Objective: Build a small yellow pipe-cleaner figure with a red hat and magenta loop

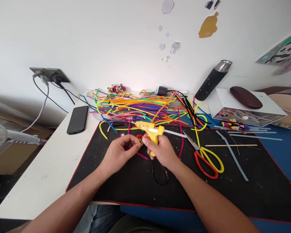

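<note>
My right hand (163, 150) is wrapped around the handle of a yellow hot glue gun (153, 130), its nozzle pointing left. A translucent glue stick (176, 133) sticks out of the gun's back end. My left hand (120, 152) is closed in a pinch just left of the gun. Between the hands shows a small red and yellow bit (140, 138), mostly hidden by fingers; what the left fingertips hold is too small to name. A pink pipe cleaner (142, 156) lies beneath the hands on the black mat (111, 191).
Many coloured pipe cleaners (140, 108) are heaped behind the hands. Scissors (206, 158) with red and yellow handles lie at the right, near loose glue sticks (235, 157). A phone (77, 119) rests at the left; a black flask (213, 81) leans on the wall.
</note>
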Demonstrator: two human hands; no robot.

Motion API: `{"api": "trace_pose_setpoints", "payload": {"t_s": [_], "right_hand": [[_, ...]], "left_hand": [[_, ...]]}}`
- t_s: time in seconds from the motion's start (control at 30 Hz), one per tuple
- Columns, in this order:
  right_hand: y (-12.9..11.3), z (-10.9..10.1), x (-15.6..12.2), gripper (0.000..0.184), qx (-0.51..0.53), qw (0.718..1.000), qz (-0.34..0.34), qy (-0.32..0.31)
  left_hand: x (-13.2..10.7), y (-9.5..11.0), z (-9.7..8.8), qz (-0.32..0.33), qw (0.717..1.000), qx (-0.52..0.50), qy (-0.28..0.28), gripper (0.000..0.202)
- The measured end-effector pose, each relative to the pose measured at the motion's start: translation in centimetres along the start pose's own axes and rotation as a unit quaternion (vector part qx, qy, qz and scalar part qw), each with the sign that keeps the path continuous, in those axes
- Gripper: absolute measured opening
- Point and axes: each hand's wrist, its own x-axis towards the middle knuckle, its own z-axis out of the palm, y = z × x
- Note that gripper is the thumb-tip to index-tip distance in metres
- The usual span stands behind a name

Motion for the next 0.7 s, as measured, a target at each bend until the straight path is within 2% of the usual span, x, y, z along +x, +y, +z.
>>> {"api": "trace_pose_setpoints", "payload": {"t_s": [0.13, 0.7], "right_hand": [[-0.06, -0.01, -0.02, 0.040, 0.006, 1.000, -0.005, -0.003], [-0.75, 0.37, -0.45, 0.036, -0.023, 0.999, 0.025, -0.007]], "left_hand": [[0.15, -0.27, -0.05, -0.008, 1.000, 0.002, 0.020, 0.024], [-0.01, -0.16, 0.43, 0.007, 1.000, 0.026, 0.015, 0.024]]}}
